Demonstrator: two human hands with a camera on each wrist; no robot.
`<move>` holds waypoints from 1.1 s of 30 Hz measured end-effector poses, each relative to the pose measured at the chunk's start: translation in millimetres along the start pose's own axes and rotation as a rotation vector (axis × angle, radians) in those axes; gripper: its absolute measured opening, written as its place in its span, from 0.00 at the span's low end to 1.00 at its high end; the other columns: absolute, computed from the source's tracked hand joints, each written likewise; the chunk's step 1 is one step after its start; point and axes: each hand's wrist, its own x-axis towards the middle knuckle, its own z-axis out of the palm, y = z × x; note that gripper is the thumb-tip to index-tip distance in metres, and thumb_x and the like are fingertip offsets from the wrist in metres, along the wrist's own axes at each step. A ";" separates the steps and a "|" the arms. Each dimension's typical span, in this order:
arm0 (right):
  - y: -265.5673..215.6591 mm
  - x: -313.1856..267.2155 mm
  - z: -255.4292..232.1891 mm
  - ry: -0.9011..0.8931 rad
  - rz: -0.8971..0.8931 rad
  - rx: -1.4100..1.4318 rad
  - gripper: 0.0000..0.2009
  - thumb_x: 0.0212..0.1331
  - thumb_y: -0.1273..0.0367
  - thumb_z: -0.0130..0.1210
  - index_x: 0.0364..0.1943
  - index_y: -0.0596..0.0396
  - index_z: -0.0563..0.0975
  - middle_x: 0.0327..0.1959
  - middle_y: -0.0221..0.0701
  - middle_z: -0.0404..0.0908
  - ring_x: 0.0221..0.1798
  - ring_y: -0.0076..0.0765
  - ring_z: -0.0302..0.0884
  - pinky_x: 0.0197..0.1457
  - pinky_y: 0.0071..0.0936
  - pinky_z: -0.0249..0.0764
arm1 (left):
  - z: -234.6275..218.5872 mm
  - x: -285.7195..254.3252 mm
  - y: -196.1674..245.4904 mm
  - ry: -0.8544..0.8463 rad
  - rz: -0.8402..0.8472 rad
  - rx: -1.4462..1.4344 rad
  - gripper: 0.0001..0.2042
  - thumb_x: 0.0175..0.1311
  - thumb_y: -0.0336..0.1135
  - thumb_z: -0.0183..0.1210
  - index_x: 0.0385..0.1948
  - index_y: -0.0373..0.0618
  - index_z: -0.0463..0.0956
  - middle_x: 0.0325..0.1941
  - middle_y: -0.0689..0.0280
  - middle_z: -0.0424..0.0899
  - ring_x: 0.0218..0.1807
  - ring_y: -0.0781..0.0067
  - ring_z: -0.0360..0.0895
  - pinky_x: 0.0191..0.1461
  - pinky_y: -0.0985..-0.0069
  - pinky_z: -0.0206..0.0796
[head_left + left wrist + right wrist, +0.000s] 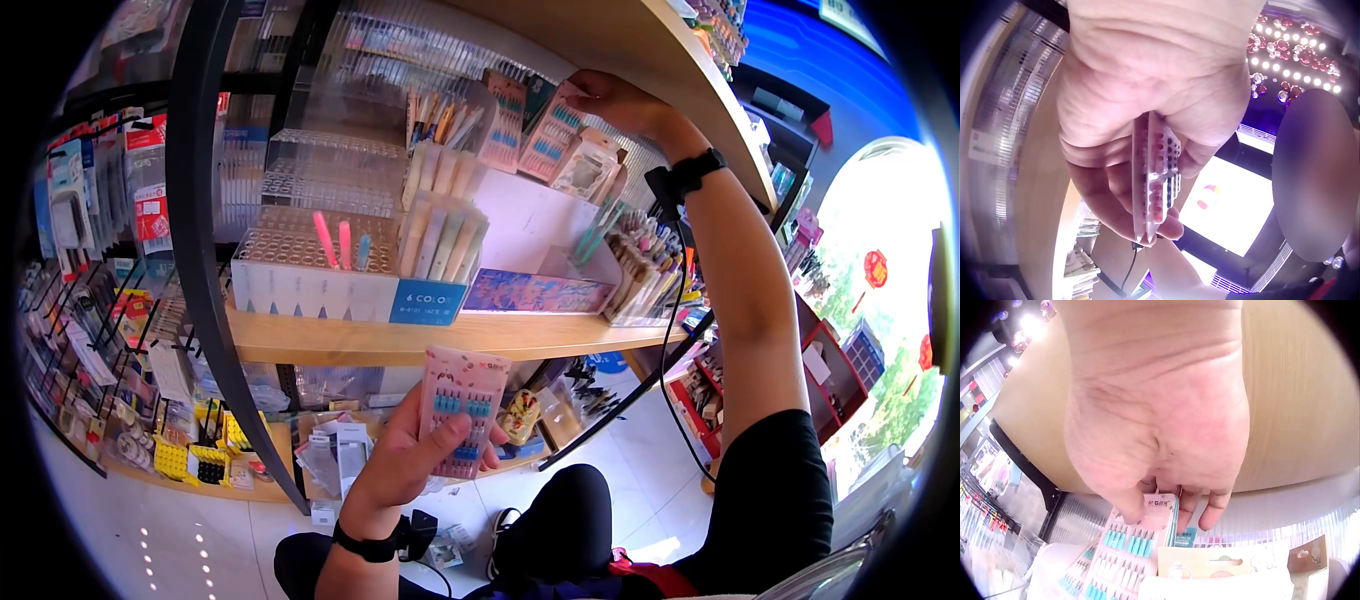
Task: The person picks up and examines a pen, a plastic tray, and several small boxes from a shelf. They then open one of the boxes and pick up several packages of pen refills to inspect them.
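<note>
Upright in my left hand (395, 465) is a pink blister card (468, 378) with rows of small blue pieces. The thumb lies across its front and the fingers are behind; the left wrist view shows the card edge-on (1141, 181). My right hand (628, 106) reaches up to the back of the shelf. There it pinches the top of a similar pink blister card (1141, 528), thumb in front and fingers behind. Another pink card (502, 120) leans to its left, and a white package (588, 168) stands to its right.
A white marker box (315, 290) with clear holed racks stands on the wooden shelf (380, 342). Pen holders (650, 262) crowd the right. Overhead runs an upper shelf board (690, 75); a black post (195, 220) rises at left. A cable hangs from the right wrist.
</note>
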 end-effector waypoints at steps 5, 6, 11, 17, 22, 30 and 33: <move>-34.6 -24.6 -17.7 0.070 0.099 0.290 0.19 0.77 0.59 0.54 0.64 0.53 0.75 0.58 0.30 0.82 0.59 0.29 0.78 0.60 0.30 0.79 | 2.0 0.0 0.1 -0.005 -0.003 -0.016 0.24 0.76 0.42 0.60 0.67 0.42 0.66 0.47 0.52 0.88 0.42 0.64 0.88 0.48 0.67 0.80; -37.4 -26.9 -18.4 0.125 0.155 0.389 0.19 0.77 0.58 0.55 0.63 0.52 0.75 0.58 0.30 0.82 0.58 0.30 0.79 0.58 0.31 0.80 | 2.6 -0.2 -0.1 -0.013 -0.001 -0.020 0.24 0.76 0.42 0.60 0.67 0.41 0.66 0.47 0.51 0.88 0.42 0.64 0.88 0.48 0.67 0.80; -23.0 -24.5 -15.8 0.187 0.114 0.393 0.18 0.77 0.59 0.55 0.62 0.51 0.75 0.56 0.30 0.81 0.56 0.29 0.80 0.51 0.31 0.84 | 5.5 -0.4 1.0 -0.013 0.012 -0.003 0.23 0.77 0.41 0.59 0.67 0.41 0.66 0.47 0.51 0.88 0.42 0.64 0.88 0.47 0.68 0.80; -32.2 -39.8 -3.3 0.385 0.092 0.337 0.16 0.75 0.61 0.56 0.59 0.53 0.74 0.49 0.37 0.83 0.48 0.35 0.82 0.48 0.33 0.81 | 5.5 0.4 -1.4 -0.024 0.009 -0.004 0.22 0.78 0.39 0.58 0.67 0.41 0.66 0.46 0.51 0.87 0.41 0.64 0.88 0.47 0.68 0.80; -38.0 -52.8 10.2 0.607 0.010 0.182 0.16 0.73 0.64 0.58 0.59 0.55 0.73 0.49 0.45 0.83 0.49 0.50 0.82 0.53 0.40 0.77 | 7.1 0.2 -3.1 -0.031 0.010 0.004 0.21 0.78 0.38 0.57 0.67 0.41 0.66 0.47 0.52 0.87 0.41 0.65 0.88 0.47 0.68 0.80; -87.2 -91.4 21.2 0.837 0.034 0.148 0.13 0.74 0.69 0.56 0.57 0.57 0.73 0.49 0.46 0.82 0.54 0.51 0.82 0.57 0.37 0.76 | 7.1 5.1 -11.4 0.031 0.039 0.042 0.20 0.79 0.38 0.55 0.67 0.42 0.65 0.47 0.56 0.86 0.43 0.70 0.86 0.47 0.71 0.79; -97.0 -113.2 28.8 0.903 -0.087 0.397 0.12 0.75 0.69 0.55 0.56 0.59 0.72 0.49 0.41 0.82 0.52 0.36 0.82 0.56 0.31 0.77 | 7.9 8.9 -14.4 0.056 0.010 0.092 0.20 0.79 0.38 0.54 0.66 0.42 0.66 0.47 0.59 0.86 0.42 0.73 0.85 0.46 0.73 0.78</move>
